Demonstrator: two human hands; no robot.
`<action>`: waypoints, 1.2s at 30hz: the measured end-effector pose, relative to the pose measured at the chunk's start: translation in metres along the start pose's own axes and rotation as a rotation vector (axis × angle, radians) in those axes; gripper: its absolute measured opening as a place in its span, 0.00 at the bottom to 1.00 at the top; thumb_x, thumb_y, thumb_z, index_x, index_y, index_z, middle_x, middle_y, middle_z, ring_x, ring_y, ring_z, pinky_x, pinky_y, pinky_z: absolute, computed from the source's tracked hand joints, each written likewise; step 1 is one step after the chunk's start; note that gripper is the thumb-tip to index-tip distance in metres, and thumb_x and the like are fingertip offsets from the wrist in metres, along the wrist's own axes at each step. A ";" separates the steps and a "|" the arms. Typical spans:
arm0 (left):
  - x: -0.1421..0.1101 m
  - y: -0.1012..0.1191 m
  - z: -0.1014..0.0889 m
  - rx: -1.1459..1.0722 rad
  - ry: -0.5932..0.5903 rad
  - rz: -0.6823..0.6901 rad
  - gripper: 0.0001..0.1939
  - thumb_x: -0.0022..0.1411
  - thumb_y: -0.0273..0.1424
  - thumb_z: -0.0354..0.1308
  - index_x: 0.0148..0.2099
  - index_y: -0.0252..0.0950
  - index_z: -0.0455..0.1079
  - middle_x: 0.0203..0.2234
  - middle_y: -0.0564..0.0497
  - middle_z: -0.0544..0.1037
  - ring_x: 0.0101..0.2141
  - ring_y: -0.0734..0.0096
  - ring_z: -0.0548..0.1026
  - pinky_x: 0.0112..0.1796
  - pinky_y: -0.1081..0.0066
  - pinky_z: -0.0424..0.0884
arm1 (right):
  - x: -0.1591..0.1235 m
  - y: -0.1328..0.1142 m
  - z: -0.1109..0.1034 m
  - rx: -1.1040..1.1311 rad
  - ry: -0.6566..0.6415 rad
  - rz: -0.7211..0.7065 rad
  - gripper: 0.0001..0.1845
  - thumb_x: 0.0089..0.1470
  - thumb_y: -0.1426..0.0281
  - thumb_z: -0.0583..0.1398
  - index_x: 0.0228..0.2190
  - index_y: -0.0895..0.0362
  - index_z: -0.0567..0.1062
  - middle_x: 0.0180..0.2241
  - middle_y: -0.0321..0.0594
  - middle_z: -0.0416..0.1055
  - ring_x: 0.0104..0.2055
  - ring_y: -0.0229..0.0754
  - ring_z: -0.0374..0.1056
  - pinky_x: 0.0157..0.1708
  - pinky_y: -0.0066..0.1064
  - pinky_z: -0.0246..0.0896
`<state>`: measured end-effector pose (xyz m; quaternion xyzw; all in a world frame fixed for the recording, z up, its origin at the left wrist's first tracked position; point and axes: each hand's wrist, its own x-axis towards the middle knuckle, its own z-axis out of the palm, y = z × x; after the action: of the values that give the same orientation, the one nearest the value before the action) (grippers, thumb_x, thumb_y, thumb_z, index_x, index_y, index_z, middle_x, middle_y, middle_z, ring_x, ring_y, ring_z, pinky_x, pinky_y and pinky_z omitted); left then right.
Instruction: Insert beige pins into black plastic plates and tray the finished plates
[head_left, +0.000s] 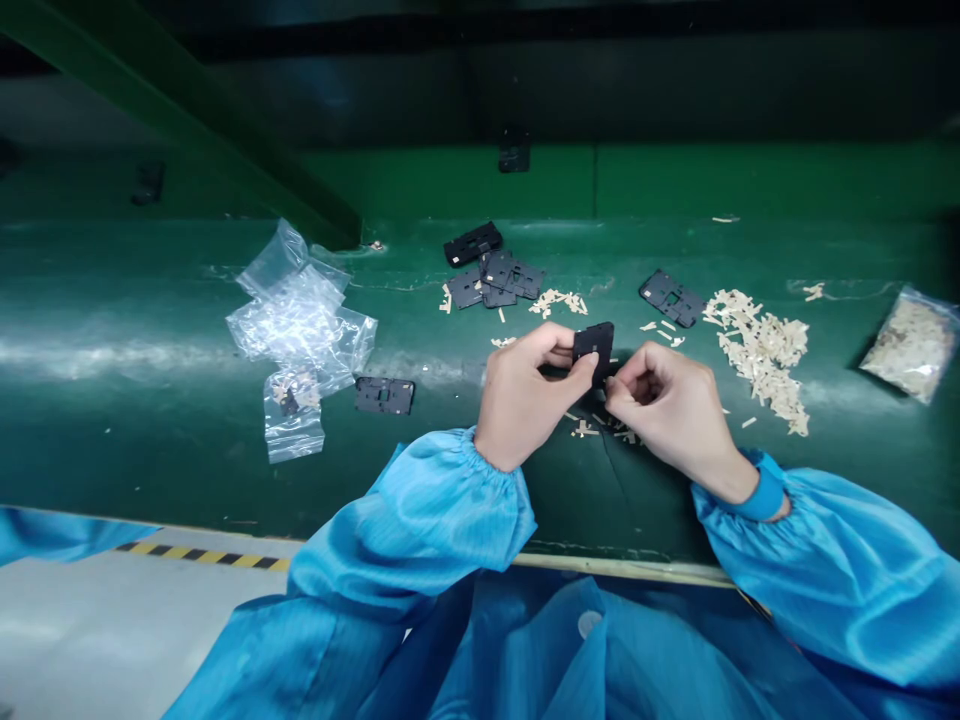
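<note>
My left hand (525,395) grips a small flat black plastic part (595,346) between thumb and fingers, held upright just above the green work surface (150,400). My right hand (667,405) is curled beside it, its fingertips pinched at the part's lower right edge; what they pinch is too small to make out. Small beige strips (592,428) lie scattered under both hands. Both arms wear blue sleeves.
A cluster of black parts (491,275) lies behind my hands, one more (671,297) to the right and one (384,394) to the left. A heap of beige strips (761,350), a filled bag (911,343) and empty clear bags (300,330) flank them.
</note>
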<state>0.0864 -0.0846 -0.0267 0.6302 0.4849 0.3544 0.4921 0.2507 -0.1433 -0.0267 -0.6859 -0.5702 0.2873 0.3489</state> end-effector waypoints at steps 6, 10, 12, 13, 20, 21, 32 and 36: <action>0.002 0.001 0.000 -0.022 -0.006 -0.010 0.02 0.60 0.28 0.65 0.36 0.38 0.75 0.30 0.55 0.83 0.32 0.73 0.82 0.36 0.74 0.77 | 0.002 -0.001 -0.004 0.088 -0.078 0.052 0.07 0.52 0.71 0.63 0.25 0.54 0.70 0.21 0.33 0.69 0.22 0.36 0.61 0.23 0.30 0.55; 0.005 0.003 -0.003 -0.105 -0.030 -0.021 0.02 0.60 0.28 0.65 0.37 0.37 0.75 0.32 0.54 0.84 0.32 0.74 0.82 0.36 0.76 0.77 | 0.005 0.001 -0.011 0.167 -0.187 0.163 0.09 0.57 0.63 0.63 0.29 0.55 0.74 0.24 0.37 0.73 0.23 0.37 0.63 0.23 0.31 0.55; 0.007 0.004 -0.003 -0.132 -0.038 -0.026 0.02 0.60 0.27 0.65 0.36 0.36 0.75 0.32 0.53 0.84 0.32 0.75 0.82 0.35 0.77 0.77 | 0.006 0.002 -0.014 0.182 -0.211 0.190 0.12 0.59 0.60 0.63 0.30 0.55 0.74 0.26 0.38 0.74 0.24 0.37 0.63 0.23 0.31 0.55; 0.007 0.004 -0.003 -0.134 -0.040 -0.029 0.02 0.60 0.27 0.65 0.36 0.36 0.75 0.32 0.53 0.84 0.32 0.75 0.82 0.35 0.77 0.77 | 0.006 0.002 -0.014 0.185 -0.216 0.201 0.13 0.59 0.59 0.63 0.30 0.55 0.74 0.26 0.38 0.74 0.24 0.37 0.63 0.23 0.31 0.54; 0.007 0.005 -0.002 -0.155 -0.055 -0.044 0.02 0.59 0.27 0.65 0.36 0.36 0.75 0.31 0.53 0.84 0.32 0.76 0.82 0.34 0.78 0.77 | 0.008 -0.001 -0.017 0.202 -0.233 0.249 0.16 0.57 0.57 0.65 0.29 0.56 0.74 0.25 0.38 0.73 0.24 0.36 0.62 0.23 0.30 0.54; 0.007 0.004 -0.003 -0.170 -0.059 -0.057 0.02 0.59 0.27 0.65 0.36 0.36 0.75 0.32 0.53 0.84 0.32 0.75 0.81 0.34 0.78 0.77 | 0.008 -0.002 -0.018 0.220 -0.248 0.252 0.16 0.57 0.56 0.66 0.29 0.56 0.75 0.25 0.38 0.73 0.24 0.36 0.61 0.23 0.30 0.53; 0.016 -0.003 -0.007 -0.295 0.011 -0.120 0.08 0.58 0.31 0.67 0.34 0.36 0.71 0.27 0.55 0.79 0.27 0.78 0.77 0.29 0.78 0.75 | 0.015 0.007 -0.028 0.587 -0.348 0.394 0.23 0.63 0.50 0.62 0.36 0.58 0.82 0.29 0.41 0.75 0.20 0.32 0.59 0.19 0.28 0.51; 0.019 -0.006 -0.009 -0.243 0.070 -0.094 0.06 0.60 0.30 0.66 0.38 0.35 0.73 0.32 0.52 0.81 0.29 0.77 0.79 0.31 0.77 0.78 | 0.015 0.010 -0.031 0.540 -0.222 0.329 0.19 0.64 0.53 0.62 0.37 0.56 0.81 0.29 0.38 0.74 0.21 0.31 0.60 0.19 0.27 0.52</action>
<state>0.0816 -0.0640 -0.0310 0.5298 0.4842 0.4091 0.5634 0.2837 -0.1341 -0.0163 -0.6163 -0.3897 0.5533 0.4028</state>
